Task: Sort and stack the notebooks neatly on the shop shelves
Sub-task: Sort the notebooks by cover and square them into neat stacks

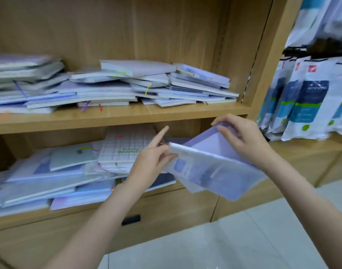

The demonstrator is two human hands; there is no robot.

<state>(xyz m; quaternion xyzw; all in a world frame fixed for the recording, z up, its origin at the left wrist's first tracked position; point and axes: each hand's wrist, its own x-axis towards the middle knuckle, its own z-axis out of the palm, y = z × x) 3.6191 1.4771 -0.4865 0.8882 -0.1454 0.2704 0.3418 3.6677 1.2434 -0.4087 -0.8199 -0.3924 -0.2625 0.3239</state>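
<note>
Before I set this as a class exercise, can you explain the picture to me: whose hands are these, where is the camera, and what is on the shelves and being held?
No machine here: a person's two bare hands, filmed by one wide-angle camera worn on the head, looking forward and down. The left hand pinches the corner of a lilac notebook in a clear wrapper, forefinger pointing out; the right hand grips its top edge with curled fingers. Untidy piles of notebooks lie on the upper shelf and lower shelf, among them a checked notebook. Hanging packets show at the right.
</note>
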